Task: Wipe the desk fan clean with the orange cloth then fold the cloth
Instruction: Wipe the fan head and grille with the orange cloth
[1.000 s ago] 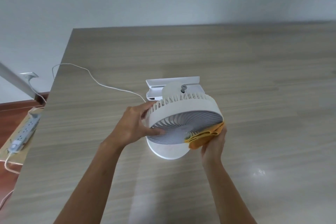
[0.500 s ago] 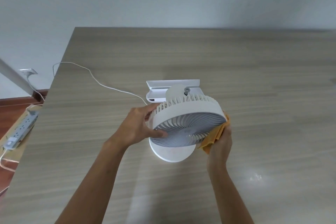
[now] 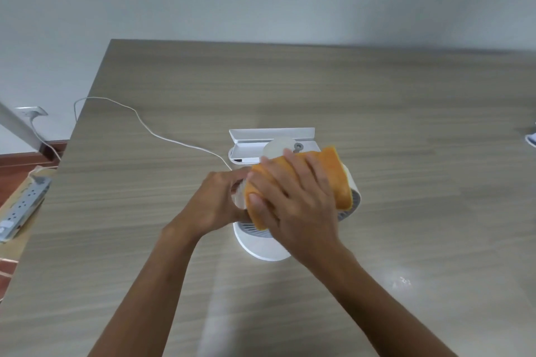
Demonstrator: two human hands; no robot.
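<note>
Head view is showing our 2 forearms reaching forward over the wooden counter [image 3: 406, 124]. Nearest us, the round white base of the desk fan [image 3: 262, 246] is sitting on the counter. Above it, our right hand [image 3: 293, 200] is lying flat with fingers spread, pressing the orange cloth [image 3: 333, 177] down onto the top of the fan head; the cloth is draping over the casing and covering most of the grille. Our left hand [image 3: 216, 200] is curling around the left side of the fan head, gripping it. Just behind the fan, a white tray-like piece [image 3: 269, 136] is lying on the counter. A white cable [image 3: 150, 130] is running from the fan area toward the counter's far left edge.
</note>
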